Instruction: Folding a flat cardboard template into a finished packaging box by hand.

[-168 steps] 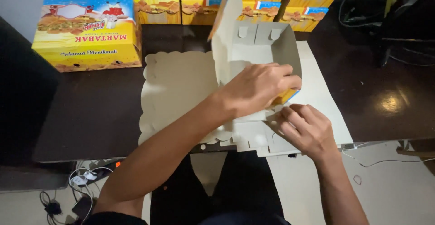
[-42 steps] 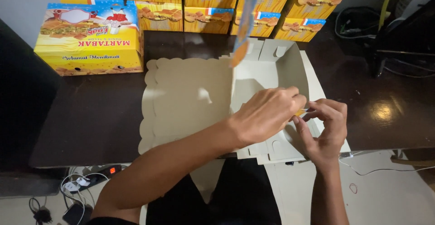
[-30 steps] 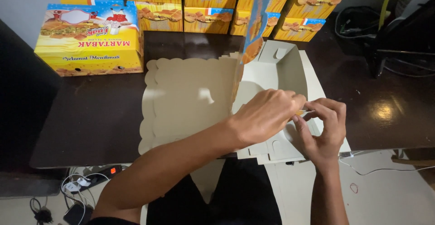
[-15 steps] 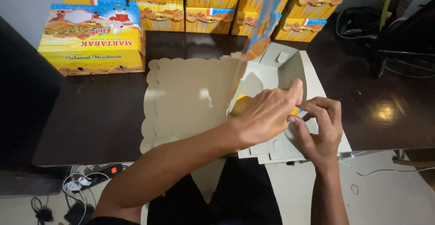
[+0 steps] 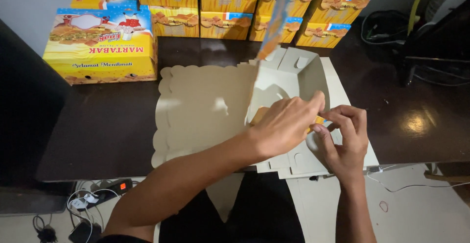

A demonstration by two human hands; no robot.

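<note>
A half-folded cardboard food box [image 5: 293, 76], pale grey inside and printed yellow and orange outside, stands on a stack of flat scalloped-edged box blanks [image 5: 200, 110]. My left hand [image 5: 284, 125] presses down on the box's near wall, fingers curled over its edge. My right hand [image 5: 342, 135] pinches the same wall's orange-printed flap from the right. The box's lid flap [image 5: 276, 17] stands upright at the far side. The near corner of the box is hidden under both hands.
Several finished yellow boxes [image 5: 225, 3] are stacked in rows along the back of the dark table [image 5: 416, 106]. One larger finished box [image 5: 103, 44] sits at the far left. Cables and a power strip [image 5: 103, 189] lie on the floor below left; a dark chair [image 5: 435, 37] stands at right.
The box's side walls have been folded up and the lid flap raised upright. Both hands have come together on the near right wall.
</note>
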